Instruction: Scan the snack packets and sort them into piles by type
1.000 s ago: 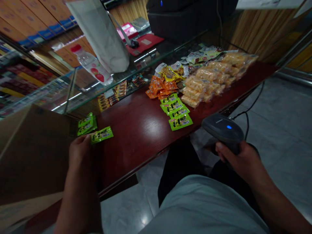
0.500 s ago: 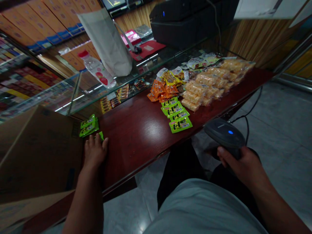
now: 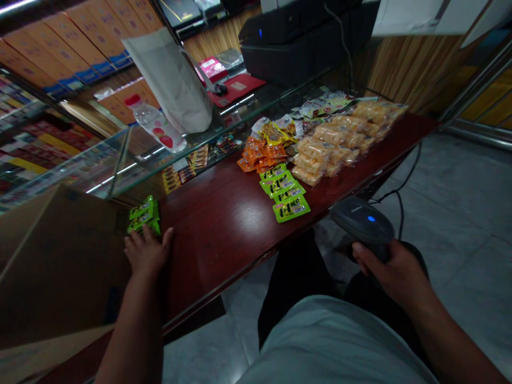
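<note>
Left hand (image 3: 146,257), palm down, fingers loosely spread and thumb held apart, reaches over the nearest part of a small pile of green packets (image 3: 143,214); it grasps nothing visibly, though its fingertips partly cover the pile. The pile lies toward the far edge of the counter (image 3: 216,234), just beside a cardboard box (image 3: 60,266) at the left end. Right hand (image 3: 400,272), closed around the handle of a dark scanner (image 3: 362,218) with a blue light, is held out beyond the near edge. Overlapping green sachets (image 3: 291,208) extend toward that edge from orange packets (image 3: 262,154), beside clear-wrapped snacks (image 3: 320,152).
</note>
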`<state>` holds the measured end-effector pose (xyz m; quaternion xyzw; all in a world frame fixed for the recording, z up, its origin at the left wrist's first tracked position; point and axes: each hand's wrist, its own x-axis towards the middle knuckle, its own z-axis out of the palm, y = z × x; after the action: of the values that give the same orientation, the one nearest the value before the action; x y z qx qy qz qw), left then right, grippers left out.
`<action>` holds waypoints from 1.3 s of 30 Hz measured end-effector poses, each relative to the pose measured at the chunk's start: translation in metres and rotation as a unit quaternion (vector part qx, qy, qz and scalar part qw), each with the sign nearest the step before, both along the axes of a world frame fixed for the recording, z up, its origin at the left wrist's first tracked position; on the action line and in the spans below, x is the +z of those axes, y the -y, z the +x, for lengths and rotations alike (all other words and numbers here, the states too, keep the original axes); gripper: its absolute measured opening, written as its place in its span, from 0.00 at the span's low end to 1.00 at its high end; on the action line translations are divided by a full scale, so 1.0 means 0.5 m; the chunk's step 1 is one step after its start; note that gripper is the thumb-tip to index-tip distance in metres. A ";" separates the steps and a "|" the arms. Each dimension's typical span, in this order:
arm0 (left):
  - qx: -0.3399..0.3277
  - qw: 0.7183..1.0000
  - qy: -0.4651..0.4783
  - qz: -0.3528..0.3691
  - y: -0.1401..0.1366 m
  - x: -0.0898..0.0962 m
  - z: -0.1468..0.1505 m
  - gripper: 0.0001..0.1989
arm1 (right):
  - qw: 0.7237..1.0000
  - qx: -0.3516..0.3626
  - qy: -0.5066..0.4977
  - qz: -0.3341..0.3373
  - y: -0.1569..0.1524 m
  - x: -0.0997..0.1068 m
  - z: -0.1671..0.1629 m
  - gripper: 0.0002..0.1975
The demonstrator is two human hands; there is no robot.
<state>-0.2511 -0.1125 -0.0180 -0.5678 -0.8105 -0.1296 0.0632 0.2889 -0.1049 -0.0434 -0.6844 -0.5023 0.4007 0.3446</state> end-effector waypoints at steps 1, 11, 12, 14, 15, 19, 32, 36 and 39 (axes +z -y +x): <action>0.031 0.999 -0.008 0.042 -0.004 0.006 0.020 0.44 | 1.000 -0.005 -0.008 0.003 -0.001 0.004 -0.002 0.18; -0.323 0.943 0.084 -0.008 -0.154 0.041 0.419 0.18 | 0.998 -0.002 -0.055 0.009 -0.019 0.003 -0.017 0.19; -0.347 0.935 0.069 -0.007 -0.161 0.034 0.454 0.19 | 0.999 0.000 -0.049 0.019 -0.020 0.003 -0.018 0.19; -0.381 0.924 0.028 -0.006 -0.169 0.017 0.503 0.21 | 0.999 0.002 -0.035 0.037 -0.020 0.005 -0.019 0.19; -0.391 0.920 0.011 -0.006 -0.172 0.009 0.516 0.22 | 0.999 0.001 -0.030 0.043 -0.021 0.006 -0.021 0.19; -0.396 0.918 0.011 0.008 -0.177 -0.011 0.517 0.16 | 0.999 -0.002 -0.032 0.034 -0.023 0.010 -0.030 0.21; -0.568 0.808 -0.031 0.152 -0.161 0.001 0.504 0.07 | 0.989 -0.029 -0.143 0.008 -0.055 0.023 -0.110 0.18; -0.640 0.744 -0.007 0.191 -0.144 0.009 0.514 0.06 | 0.983 -0.029 -0.179 0.006 -0.056 0.019 -0.127 0.19; -0.658 0.730 0.021 0.184 -0.137 0.012 0.522 0.06 | 0.982 -0.057 -0.178 0.036 -0.054 0.012 -0.131 0.20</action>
<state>0.0101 -0.0441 -0.0121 -0.9333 -0.1962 -0.2969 0.0485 0.2235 -0.0777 -0.0374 -0.6169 -0.4068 0.4774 0.4755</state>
